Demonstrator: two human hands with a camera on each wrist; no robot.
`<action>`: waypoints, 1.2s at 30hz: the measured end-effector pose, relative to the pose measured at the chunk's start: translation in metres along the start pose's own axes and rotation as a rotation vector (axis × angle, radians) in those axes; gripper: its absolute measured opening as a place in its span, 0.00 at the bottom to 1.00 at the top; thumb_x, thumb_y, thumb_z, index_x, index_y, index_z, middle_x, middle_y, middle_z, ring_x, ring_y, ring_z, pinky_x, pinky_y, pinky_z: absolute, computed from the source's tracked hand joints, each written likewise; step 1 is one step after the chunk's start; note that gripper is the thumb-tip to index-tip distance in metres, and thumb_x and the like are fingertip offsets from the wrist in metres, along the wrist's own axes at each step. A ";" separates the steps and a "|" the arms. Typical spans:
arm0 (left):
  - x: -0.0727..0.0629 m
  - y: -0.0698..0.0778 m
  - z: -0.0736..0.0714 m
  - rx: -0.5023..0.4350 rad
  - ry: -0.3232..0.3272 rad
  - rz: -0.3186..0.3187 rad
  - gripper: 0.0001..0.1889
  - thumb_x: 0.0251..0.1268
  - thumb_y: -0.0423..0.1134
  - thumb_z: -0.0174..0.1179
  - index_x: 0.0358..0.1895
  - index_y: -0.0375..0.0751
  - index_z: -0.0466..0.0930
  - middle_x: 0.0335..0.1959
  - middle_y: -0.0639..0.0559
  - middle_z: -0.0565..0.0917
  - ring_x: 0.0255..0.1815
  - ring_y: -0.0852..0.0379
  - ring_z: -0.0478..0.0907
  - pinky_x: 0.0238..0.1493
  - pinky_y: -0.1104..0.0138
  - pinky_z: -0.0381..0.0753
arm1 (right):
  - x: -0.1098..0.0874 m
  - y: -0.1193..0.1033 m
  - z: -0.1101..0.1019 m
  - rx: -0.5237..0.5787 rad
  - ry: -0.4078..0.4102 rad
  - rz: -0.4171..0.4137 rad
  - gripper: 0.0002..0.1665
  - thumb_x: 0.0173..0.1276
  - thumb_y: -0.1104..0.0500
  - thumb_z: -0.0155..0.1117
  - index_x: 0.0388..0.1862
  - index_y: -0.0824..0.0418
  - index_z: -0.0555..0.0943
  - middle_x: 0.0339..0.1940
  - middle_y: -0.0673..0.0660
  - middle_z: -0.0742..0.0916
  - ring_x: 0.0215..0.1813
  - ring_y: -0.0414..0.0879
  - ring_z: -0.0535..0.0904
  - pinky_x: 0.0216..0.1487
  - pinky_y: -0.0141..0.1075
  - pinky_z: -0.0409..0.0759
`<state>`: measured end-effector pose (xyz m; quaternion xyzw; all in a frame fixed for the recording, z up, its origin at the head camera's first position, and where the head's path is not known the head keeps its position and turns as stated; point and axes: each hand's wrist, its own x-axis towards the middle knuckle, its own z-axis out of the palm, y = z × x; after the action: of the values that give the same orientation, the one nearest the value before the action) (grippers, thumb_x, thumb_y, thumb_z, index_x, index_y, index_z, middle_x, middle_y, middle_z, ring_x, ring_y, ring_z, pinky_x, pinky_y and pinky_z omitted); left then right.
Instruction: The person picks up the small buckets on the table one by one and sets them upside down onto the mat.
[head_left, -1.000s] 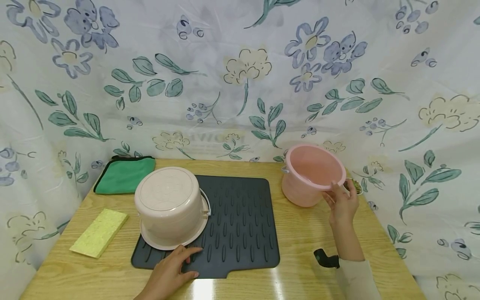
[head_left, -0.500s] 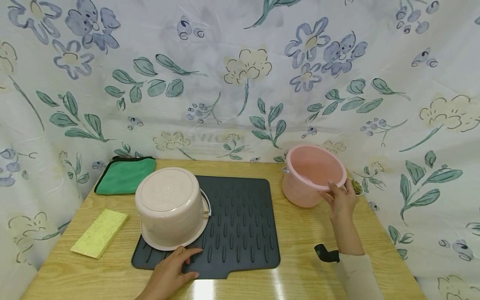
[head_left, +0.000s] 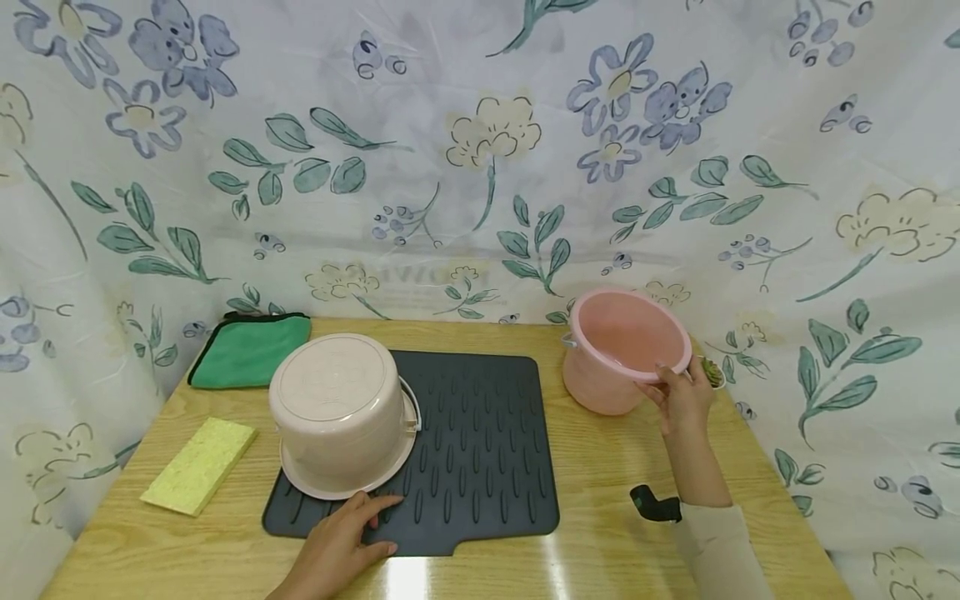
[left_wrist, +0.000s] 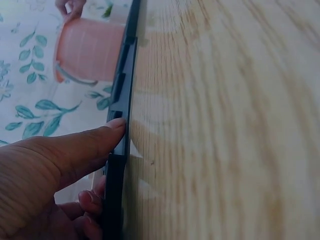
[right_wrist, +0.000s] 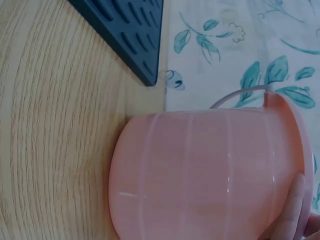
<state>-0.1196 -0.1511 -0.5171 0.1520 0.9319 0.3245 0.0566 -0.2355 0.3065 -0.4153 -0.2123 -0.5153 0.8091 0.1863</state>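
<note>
At the right of the head view, my right hand grips the near right rim of a pink bucket. This bucket stands upright on the table, and its inside shows as bare pink. In the right wrist view, fingers lie along the bucket's wall just under the rim. My left hand rests on the front edge of a dark ridged drying mat, thumb and forefinger spread apart. In the left wrist view the thumb touches the mat's edge. Upside down on the mat, a beige bucket stands just beyond that hand.
A yellow sponge cloth lies left of the mat, with a green cloth edged in black behind it. A small potted plant is partly hidden behind my right hand. A floral curtain closes off the table's back and sides.
My right hand's fingers have shifted slightly on the pink bucket's rim, with the fingertips now over its edge. Both buckets and my left hand stay in place.
</note>
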 end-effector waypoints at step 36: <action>0.001 0.003 0.001 0.009 -0.031 -0.043 0.30 0.48 0.49 0.76 0.59 0.55 0.81 0.32 0.62 0.69 0.25 0.68 0.61 0.26 0.71 0.63 | -0.022 -0.005 -0.026 0.448 -0.004 0.139 0.38 0.72 0.77 0.48 0.79 0.59 0.60 0.40 0.59 0.83 0.20 0.49 0.79 0.25 0.38 0.84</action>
<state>-0.1194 -0.1483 -0.5158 0.1371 0.9354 0.3166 0.0774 -0.2023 0.3169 -0.4173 -0.1990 -0.3072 0.9147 0.1716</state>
